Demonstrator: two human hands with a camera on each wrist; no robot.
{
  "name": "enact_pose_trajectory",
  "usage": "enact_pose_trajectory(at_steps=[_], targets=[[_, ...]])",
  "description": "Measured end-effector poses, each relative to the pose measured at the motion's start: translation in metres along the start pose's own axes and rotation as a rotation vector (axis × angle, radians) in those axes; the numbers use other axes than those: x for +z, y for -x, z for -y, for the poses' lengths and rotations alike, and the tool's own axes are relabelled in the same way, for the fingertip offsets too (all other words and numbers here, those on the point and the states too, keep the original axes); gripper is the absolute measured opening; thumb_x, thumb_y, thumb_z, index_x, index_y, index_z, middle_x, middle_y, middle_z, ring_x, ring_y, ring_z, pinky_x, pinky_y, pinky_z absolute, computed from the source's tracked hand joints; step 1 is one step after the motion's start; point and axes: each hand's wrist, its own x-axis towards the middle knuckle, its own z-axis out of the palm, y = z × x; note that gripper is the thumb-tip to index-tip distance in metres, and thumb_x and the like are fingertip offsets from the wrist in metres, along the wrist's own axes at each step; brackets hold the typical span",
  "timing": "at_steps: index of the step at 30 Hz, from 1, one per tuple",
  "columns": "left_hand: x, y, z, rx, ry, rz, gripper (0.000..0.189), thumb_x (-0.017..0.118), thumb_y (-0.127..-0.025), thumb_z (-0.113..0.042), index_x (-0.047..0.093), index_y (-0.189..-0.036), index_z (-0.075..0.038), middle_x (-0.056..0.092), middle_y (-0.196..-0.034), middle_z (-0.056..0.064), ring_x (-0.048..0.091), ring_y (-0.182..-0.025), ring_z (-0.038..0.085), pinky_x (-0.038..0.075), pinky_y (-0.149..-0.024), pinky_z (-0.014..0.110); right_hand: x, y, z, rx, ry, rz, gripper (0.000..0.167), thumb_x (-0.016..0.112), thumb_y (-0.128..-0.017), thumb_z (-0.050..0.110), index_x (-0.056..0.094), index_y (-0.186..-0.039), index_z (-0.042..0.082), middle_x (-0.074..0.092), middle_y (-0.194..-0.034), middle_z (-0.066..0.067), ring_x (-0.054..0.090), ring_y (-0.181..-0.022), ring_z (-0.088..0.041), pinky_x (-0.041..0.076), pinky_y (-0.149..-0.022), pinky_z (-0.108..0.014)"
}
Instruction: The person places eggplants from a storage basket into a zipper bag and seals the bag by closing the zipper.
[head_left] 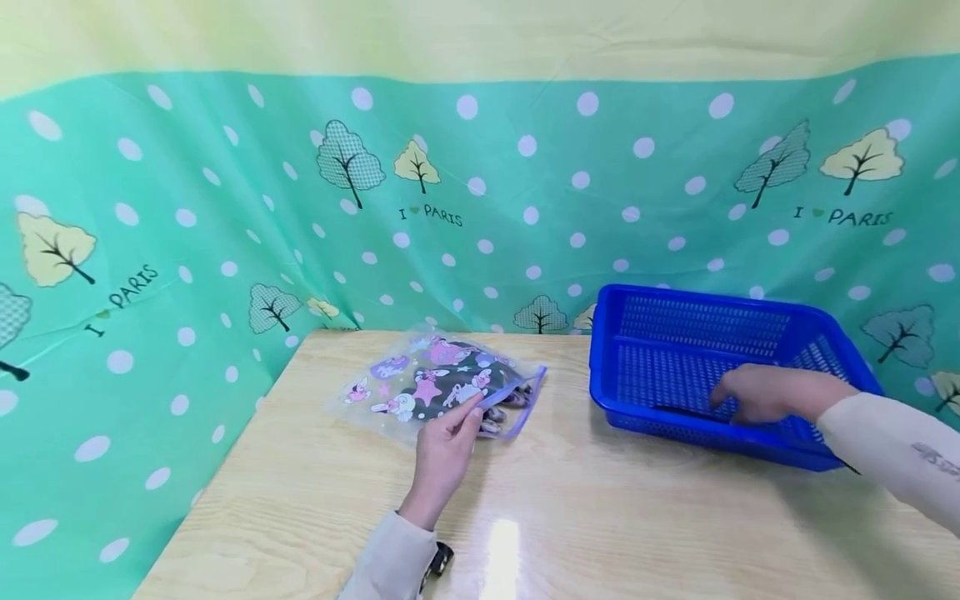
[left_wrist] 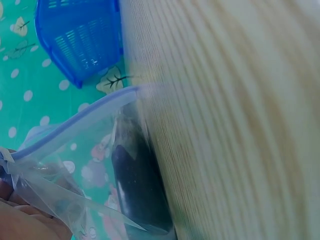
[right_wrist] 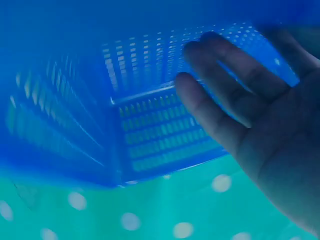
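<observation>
My left hand (head_left: 444, 446) pinches the purple zip edge of a clear plastic bag (head_left: 397, 404) printed with pink cartoon figures and stars. Dark eggplants lie inside the bag, stem ends toward its opening; one eggplant (left_wrist: 137, 172) shows plainly through the plastic in the left wrist view. On the right, my right hand (head_left: 761, 392) reaches down into a blue plastic basket (head_left: 611, 412). Its fingers (right_wrist: 207, 107) are spread and nearly straight in the right wrist view. A slim dark thing (head_left: 681, 411) shows beside that hand, mostly hidden behind the basket's front rim.
Both the bag and the basket are on a light wooden table (head_left: 300, 500). A green curtain (head_left: 525, 217) with white dots and trees hangs close behind the table and along its left side. The basket's slotted walls stand around my right hand.
</observation>
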Motion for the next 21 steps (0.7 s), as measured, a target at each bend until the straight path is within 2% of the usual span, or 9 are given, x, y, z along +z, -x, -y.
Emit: enact_pose_trajectory(at_steps=[3, 6, 12, 16, 18, 21], targets=[[0.000, 0.001, 0.001, 0.015, -0.004, 0.002, 0.029, 0.064, -0.101, -0.022, 0.071, -0.128, -0.014, 0.066, -0.079, 0.006, 0.035, -0.051, 0.006, 0.033, -0.044, 0.022, 0.002, -0.008, 0.009, -0.030, 0.042, 0.010, 0.029, 0.075, -0.085, -0.003, 0.073, -0.114, 0.000, 0.071, -0.113, -0.016, 0.063, -0.109, -0.045, 0.054, -0.087, -0.053], [0.000, 0.001, 0.000, 0.029, -0.005, -0.009, 0.029, 0.064, -0.101, -0.021, 0.071, -0.128, -0.014, 0.073, -0.107, 0.006, 0.035, -0.053, 0.008, 0.035, -0.046, 0.023, 0.002, -0.019, 0.017, -0.046, 0.047, 0.011, 0.032, 0.071, -0.085, -0.008, 0.073, -0.116, 0.001, 0.070, -0.115, -0.016, 0.062, -0.111, -0.044, 0.053, -0.089, -0.054], [0.003, 0.001, 0.002, 0.037, -0.010, -0.005, 0.028, 0.064, -0.101, -0.021, 0.072, -0.127, -0.013, 0.073, -0.102, 0.008, 0.039, -0.057, 0.008, 0.036, -0.047, 0.024, 0.007, -0.034, 0.021, -0.060, -0.002, 0.048, 0.039, 0.066, -0.086, -0.009, 0.067, -0.125, -0.002, 0.067, -0.121, -0.019, 0.060, -0.115, -0.045, 0.049, -0.094, -0.058], [0.004, 0.002, 0.001, 0.034, -0.006, 0.003, 0.028, 0.064, -0.101, -0.021, 0.071, -0.127, -0.012, 0.072, -0.107, 0.007, 0.040, -0.058, 0.008, 0.037, -0.048, 0.024, 0.003, -0.040, 0.018, -0.039, -0.033, 0.083, 0.043, 0.068, -0.090, 0.002, 0.060, -0.132, 0.003, 0.063, -0.126, -0.019, 0.057, -0.117, -0.044, 0.046, -0.095, -0.062], [0.003, 0.001, 0.002, 0.033, -0.006, 0.000, 0.029, 0.063, -0.102, -0.021, 0.072, -0.127, -0.012, 0.072, -0.101, 0.008, 0.036, -0.054, 0.009, 0.036, -0.047, 0.024, -0.002, -0.040, 0.017, -0.032, -0.070, 0.091, 0.049, 0.069, -0.091, 0.008, 0.054, -0.138, 0.001, 0.057, -0.133, -0.024, 0.051, -0.124, -0.049, 0.041, -0.100, -0.064], [0.001, -0.001, 0.002, 0.038, -0.008, -0.002, 0.029, 0.063, -0.102, -0.022, 0.071, -0.127, -0.012, 0.073, -0.106, 0.008, 0.037, -0.054, 0.009, 0.036, -0.047, 0.025, -0.011, -0.040, 0.012, -0.016, -0.130, 0.096, 0.060, 0.068, -0.094, 0.017, 0.045, -0.145, -0.004, 0.046, -0.144, -0.031, 0.039, -0.133, -0.055, 0.034, -0.105, -0.067]])
